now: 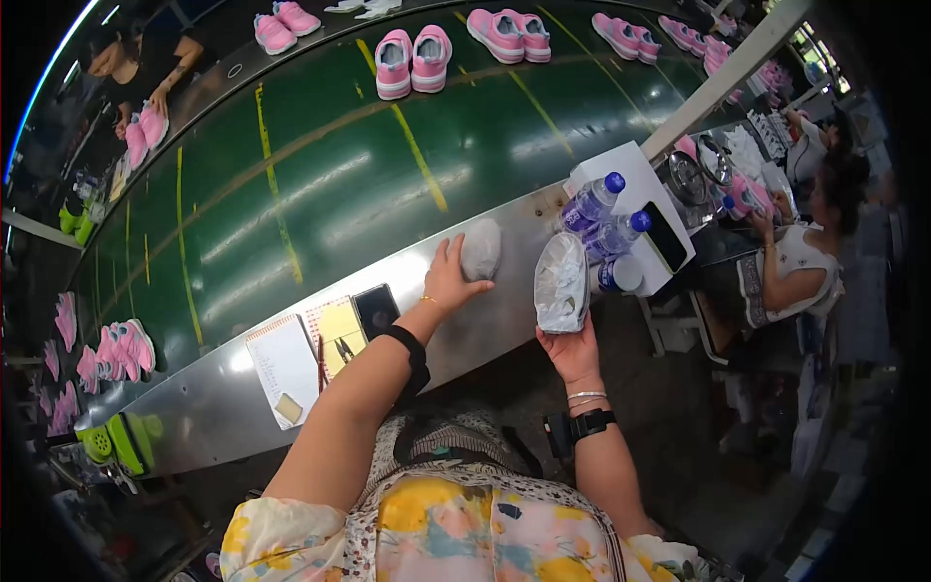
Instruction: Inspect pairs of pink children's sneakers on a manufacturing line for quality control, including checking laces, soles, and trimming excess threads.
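My left hand (450,278) is over the metal ledge, fingers spread and thumb out, against a rounded greyish-white lump (482,249). It looks like a wad of paper or cloth, but its kind is unclear. From below, my right hand (572,351) holds an oval white container (561,315) tilted toward me. Crumpled white, film-like stuff (562,272) fills its inside. Right behind the container, purple-labelled plastic bottles (592,201) with blue caps stand on the ledge.
A green conveyor belt (330,179) carries pink shoes (412,63) beyond the ledge. Left along the ledge lie an open notebook (281,364), a dark phone (375,308) and a lime-green device (126,441). A white box (630,170) holds another phone (665,236). Co-workers handle shoes on both sides.
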A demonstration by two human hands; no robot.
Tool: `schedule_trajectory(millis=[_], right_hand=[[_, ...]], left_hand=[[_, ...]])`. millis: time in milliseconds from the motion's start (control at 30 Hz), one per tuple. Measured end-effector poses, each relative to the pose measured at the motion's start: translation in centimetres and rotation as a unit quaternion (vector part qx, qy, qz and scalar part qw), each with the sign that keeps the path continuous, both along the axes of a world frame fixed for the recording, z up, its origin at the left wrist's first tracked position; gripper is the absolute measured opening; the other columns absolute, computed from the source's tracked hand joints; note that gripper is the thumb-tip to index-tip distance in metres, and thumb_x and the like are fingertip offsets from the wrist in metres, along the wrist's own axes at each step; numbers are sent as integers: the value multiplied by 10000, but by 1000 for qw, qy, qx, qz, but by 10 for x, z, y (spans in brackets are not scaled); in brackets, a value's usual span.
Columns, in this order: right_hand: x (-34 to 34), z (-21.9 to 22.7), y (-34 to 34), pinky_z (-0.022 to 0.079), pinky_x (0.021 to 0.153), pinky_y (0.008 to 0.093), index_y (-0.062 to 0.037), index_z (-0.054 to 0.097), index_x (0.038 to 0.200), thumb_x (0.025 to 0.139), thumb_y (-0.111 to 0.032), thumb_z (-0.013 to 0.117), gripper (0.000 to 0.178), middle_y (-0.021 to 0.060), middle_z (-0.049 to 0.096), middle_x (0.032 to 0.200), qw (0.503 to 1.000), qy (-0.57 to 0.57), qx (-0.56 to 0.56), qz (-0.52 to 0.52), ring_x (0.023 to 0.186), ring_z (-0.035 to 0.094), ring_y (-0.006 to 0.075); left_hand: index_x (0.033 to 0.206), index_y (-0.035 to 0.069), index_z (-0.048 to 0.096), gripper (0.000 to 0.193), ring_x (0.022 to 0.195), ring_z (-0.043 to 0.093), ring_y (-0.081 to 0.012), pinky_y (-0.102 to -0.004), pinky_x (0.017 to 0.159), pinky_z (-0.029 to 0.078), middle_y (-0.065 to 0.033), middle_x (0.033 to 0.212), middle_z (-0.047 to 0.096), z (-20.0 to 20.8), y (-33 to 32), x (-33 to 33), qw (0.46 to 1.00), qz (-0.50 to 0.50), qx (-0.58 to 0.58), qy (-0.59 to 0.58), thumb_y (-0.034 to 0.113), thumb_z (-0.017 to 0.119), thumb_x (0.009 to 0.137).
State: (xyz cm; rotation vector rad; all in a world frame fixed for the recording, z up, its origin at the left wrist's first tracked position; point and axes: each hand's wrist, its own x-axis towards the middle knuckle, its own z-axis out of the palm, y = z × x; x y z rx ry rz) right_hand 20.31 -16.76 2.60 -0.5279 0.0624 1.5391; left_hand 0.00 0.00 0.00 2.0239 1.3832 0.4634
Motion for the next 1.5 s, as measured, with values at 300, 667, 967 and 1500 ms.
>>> schedule_trajectory(millis=[300,667,967,1500], right_hand=[[33,-8,-26,474,885,477,-168,397,1323,919,-452,400,494,81,449,1331,998,66,-19,8,1142,502,301],[-6,-1,31,341,972,444,-34,394,1248,760,-254,692,613,209,386,1264,461,-880,-107,-43,1164,391,381],[-3,-7,-17,399,910,421,-8,411,1229,793,-157,634,512,187,447,1184,477,-876,-33,68,1079,471,348],[-215,-33,-32,456,794,370,-131,585,1102,820,-121,492,296,149,578,932,263,-598,394,646,911,566,328]], left_hand=[[1365,81,288,685,1071,542,-240,-387,858,477,-90,1235,503,19,-22,1,617,152,-519,-572,208,619,780],[1371,15,223,951,1238,312,-419,-449,1028,285,-311,1373,213,29,-82,25,991,134,12,2,378,762,677],[1367,56,302,704,1164,484,-294,-354,983,379,-200,1302,454,31,-102,-56,938,-25,-328,-108,299,660,812],[1442,233,183,687,1346,208,-323,-457,1062,226,-104,1475,226,-58,-440,-343,663,307,-674,-111,537,422,873]])
